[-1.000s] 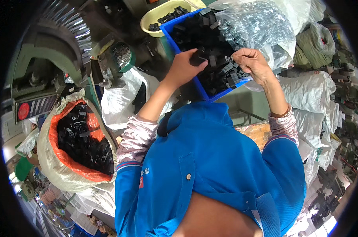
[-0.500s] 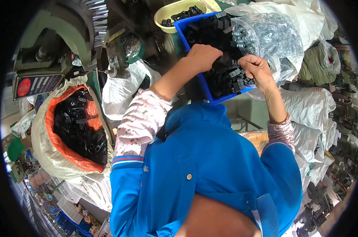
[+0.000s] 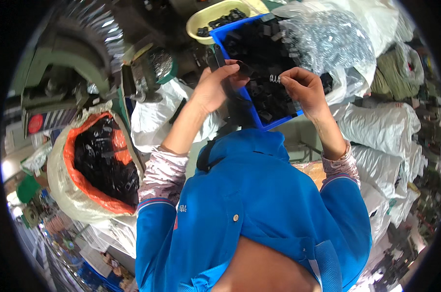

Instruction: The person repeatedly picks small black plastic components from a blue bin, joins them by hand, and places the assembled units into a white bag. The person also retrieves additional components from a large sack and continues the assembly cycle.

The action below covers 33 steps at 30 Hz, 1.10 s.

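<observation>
A: Where was the coil spring [image 3: 275,78]?
B: Over the blue bin [image 3: 255,115], one end pinched between the right hand's [image 3: 305,92] thumb and forefinger.
A: And the left hand [image 3: 211,91]?
B: Half closed around a black plastic-looking part [image 3: 216,59] beside the bin's left edge; the exact grip was blurred.
A: How did they look to handle?
B: The spring seemed light, springy and slick, best held at an end; the part, stiff and light, by its sides.

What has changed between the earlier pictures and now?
The left hand has drawn back to the left, from over the blue box to its left edge; it holds a long black part, whether newly picked up I cannot tell. The right hand has shifted slightly left, still pinching the spring. The box and yellow basin appear unmoved.
</observation>
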Available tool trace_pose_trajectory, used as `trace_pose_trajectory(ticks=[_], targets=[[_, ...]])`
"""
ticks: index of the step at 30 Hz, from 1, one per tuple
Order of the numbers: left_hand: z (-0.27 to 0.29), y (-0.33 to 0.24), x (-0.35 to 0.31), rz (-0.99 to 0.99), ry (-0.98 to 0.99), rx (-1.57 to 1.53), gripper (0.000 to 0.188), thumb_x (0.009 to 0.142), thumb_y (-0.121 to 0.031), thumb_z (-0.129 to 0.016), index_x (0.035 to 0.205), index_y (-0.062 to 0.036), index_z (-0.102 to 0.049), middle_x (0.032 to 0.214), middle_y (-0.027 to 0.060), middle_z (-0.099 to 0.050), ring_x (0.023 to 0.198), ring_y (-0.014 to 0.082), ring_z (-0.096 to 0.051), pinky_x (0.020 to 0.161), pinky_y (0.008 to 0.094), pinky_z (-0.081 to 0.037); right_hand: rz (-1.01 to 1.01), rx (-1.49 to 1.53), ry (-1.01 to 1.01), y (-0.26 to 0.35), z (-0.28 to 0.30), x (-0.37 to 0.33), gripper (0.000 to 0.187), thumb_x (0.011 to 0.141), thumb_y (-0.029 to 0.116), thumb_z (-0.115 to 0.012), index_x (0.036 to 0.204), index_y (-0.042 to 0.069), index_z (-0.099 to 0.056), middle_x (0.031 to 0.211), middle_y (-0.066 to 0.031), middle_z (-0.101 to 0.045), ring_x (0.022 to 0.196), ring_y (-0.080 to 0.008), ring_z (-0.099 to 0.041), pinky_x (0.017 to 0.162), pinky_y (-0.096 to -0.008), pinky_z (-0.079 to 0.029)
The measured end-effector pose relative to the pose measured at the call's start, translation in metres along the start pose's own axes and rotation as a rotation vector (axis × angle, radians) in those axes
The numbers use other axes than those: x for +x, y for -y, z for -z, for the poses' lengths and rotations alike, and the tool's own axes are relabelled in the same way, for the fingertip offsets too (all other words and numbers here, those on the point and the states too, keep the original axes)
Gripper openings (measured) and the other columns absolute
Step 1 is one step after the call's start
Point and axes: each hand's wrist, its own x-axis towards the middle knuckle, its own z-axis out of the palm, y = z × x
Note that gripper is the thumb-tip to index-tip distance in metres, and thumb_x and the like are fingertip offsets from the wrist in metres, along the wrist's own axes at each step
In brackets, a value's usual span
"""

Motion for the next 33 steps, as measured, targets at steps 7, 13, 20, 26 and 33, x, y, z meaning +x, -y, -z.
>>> trace_pose_trajectory(ticks=[7, 13, 20, 26, 33], targets=[[0.020, 0.012, -0.043, -0.138, -0.146, -0.341, 0.027, 0.086, -0.007, -0.070, 0.110, -0.0046, -0.058, 0.101, 0.0191, -0.069, 0.091, 0.0335, -0.071, 0.081, 0.0422, -0.060, 0.098, -0.218, 0.212, 0.010, -0.066, 0.039, 0.013, 0.090, 0.012, -0.070, 0.094, -0.001, -0.069, 0.079, 0.0016, -0.066, 0.070, -0.0029, -0.055, 0.062, -0.0193, -0.043], [0.059, 0.023, -0.068, -0.347, -0.224, -0.463, 0.027, 0.087, -0.004, -0.068, 0.110, -0.0001, -0.054, 0.100, 0.0206, -0.067, 0.088, 0.0325, -0.071, 0.080, 0.0423, -0.061, 0.582, -0.753, 0.293, 0.010, -0.123, 0.056, 0.007, 0.086, 0.003, -0.069, 0.092, 0.000, -0.067, 0.082, -0.0048, -0.061, 0.064, -0.0123, -0.057, 0.059, -0.0245, -0.045], [0.075, 0.011, -0.116, -0.474, -0.447, -0.503, 0.032, 0.088, -0.006, -0.067, 0.115, 0.0041, -0.053, 0.089, 0.0135, -0.062, 0.079, 0.0250, -0.069, 0.072, 0.0417, -0.064, 0.624, -0.680, 0.659, -0.006, -0.178, 0.074, 0.014, 0.085, 0.000, -0.067, 0.099, 0.003, -0.064, 0.096, -0.0079, -0.058, 0.072, -0.0176, -0.061, 0.058, -0.0268, -0.048], [0.089, 0.002, -0.155, -0.514, -0.565, -0.327, 0.042, 0.085, -0.004, -0.071, 0.122, 0.0048, -0.054, 0.091, 0.0087, -0.061, 0.073, 0.0154, -0.062, 0.065, 0.0345, -0.064, 0.355, -0.609, 0.885, -0.025, -0.228, 0.074, 0.049, 0.080, 0.008, -0.076, 0.123, 0.002, -0.055, 0.117, -0.0126, -0.055, 0.081, -0.0152, -0.063, 0.056, -0.0262, -0.050], [0.104, 0.003, -0.183, -0.582, -0.650, -0.215, 0.024, 0.087, -0.006, -0.071, 0.107, 0.0040, -0.062, 0.091, 0.0117, -0.069, 0.082, 0.0169, -0.068, 0.069, 0.0278, -0.057, 0.531, -0.578, 0.926, -0.040, -0.261, 0.076, 0.072, 0.076, 0.001, -0.076, 0.140, 0.001, -0.043, 0.108, -0.0105, -0.054, 0.071, -0.0107, -0.056, 0.056, -0.0232, -0.045]])
